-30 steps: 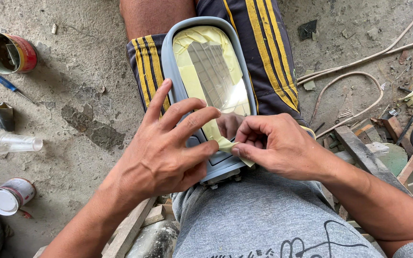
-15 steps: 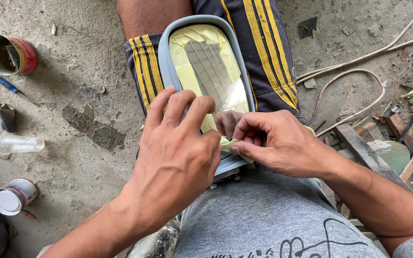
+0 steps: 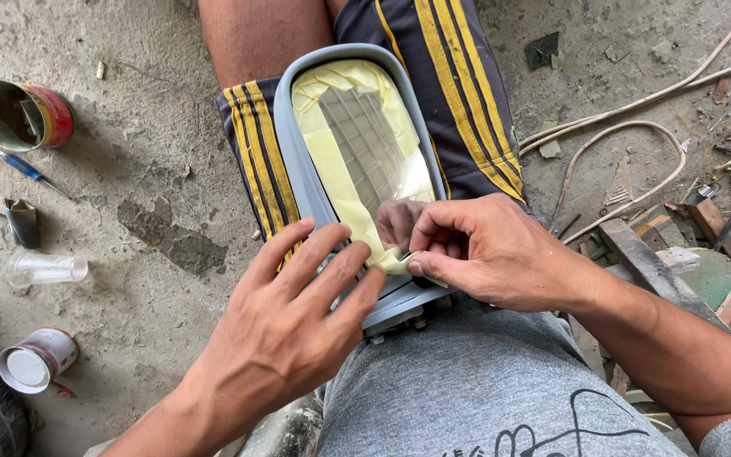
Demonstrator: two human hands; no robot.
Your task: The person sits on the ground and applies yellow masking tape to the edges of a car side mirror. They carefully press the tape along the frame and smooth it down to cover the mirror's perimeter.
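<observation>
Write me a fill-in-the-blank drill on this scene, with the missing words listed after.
1. The side mirror rests on the person's ____.
2. The tape covering the mirror glass is ____ in colour.
3. The right hand pinches a tape end at the mirror's ____ edge, beside the left hand.
4. The rusty can lies on its ____.

Missing words: lap; yellow; lower; side

soft daylight, sharp, faint shadows

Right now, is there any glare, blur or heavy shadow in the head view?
Head view: sharp, even daylight with soft shadows; the mirror glass shows a pale reflection, mild glare; both hands, left and right, are crisp; edges bow slightly from the wide lens.
</observation>
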